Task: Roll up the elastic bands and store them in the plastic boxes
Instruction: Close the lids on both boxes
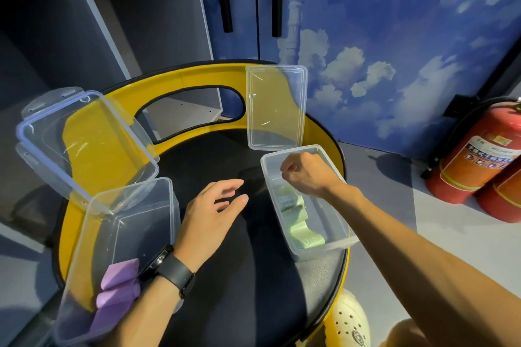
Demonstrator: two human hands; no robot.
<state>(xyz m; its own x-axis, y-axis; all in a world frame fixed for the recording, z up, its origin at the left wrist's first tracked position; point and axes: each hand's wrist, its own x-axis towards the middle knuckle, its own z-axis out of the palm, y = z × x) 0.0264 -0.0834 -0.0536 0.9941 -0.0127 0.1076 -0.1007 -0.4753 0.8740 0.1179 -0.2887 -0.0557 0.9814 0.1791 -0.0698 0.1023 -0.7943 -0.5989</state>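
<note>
Nearest to the camera, a cream clog [348, 321] pokes out under the edge of the black seat [248, 262], its lower part cut off by the frame. On the near left of the seat stands the left box [158, 205], clear plastic, with a purple band [117, 294] bunched in its near end, partly hidden by the left forearm. That arm wears a black wristband [173, 272].

Over the middle of the seat the left hand [210, 213] hovers palm down, fingers loosely spread and holding nothing.

On the right side of the seat sits the right box [315, 249], and a green band [298, 222] lies loosely rolled inside it; pale lettering on its near end reads something like "U B", too faint to be sure. Above the far end of this box the right hand [306, 175] is curled into a loose fist; whether anything is pinched inside it is hard to make out.

Farther back, each box's clear lid stands raised: the left lid [84, 144] and the right lid [276, 107], both against the yellow backrest [197, 77].

Right of the seat on the floor, two red fire extinguishers [473, 160] lean together, their label print too blurred to read.
</note>
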